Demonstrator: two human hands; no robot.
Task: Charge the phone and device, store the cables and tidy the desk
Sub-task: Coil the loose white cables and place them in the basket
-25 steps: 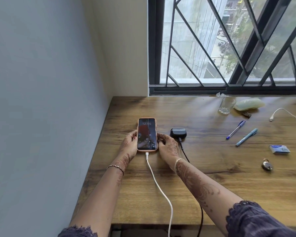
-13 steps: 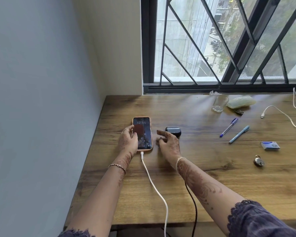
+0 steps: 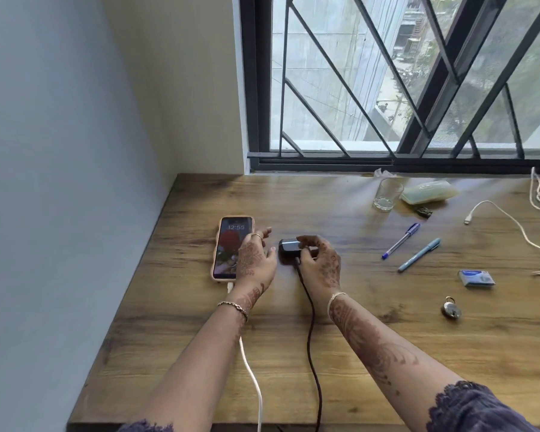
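Phone (image 3: 231, 244): flat on bench (image 3: 200, 322), left side, screen lit, white cable (image 3: 252, 372) plugged into its near end. Left hand (image 3: 256, 260) is over the phone's right edge, fingers (image 3: 262, 233) loosely spread and gripping nothing; contact unclear.

Just right of it: small black device (image 3: 286, 247), black cable (image 3: 310, 338) at its near side. Right hand (image 3: 321, 263) curls its fingers round it.

Judgement: device is light, hard and smooth, so likely to slide. Hold it by both sides, never by the cable.

Far right: loose cable (image 3: 505, 216), limp, not yet coiled.

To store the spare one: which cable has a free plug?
The white cable right of the pens: its plug lies free; the others enter the phone and device.
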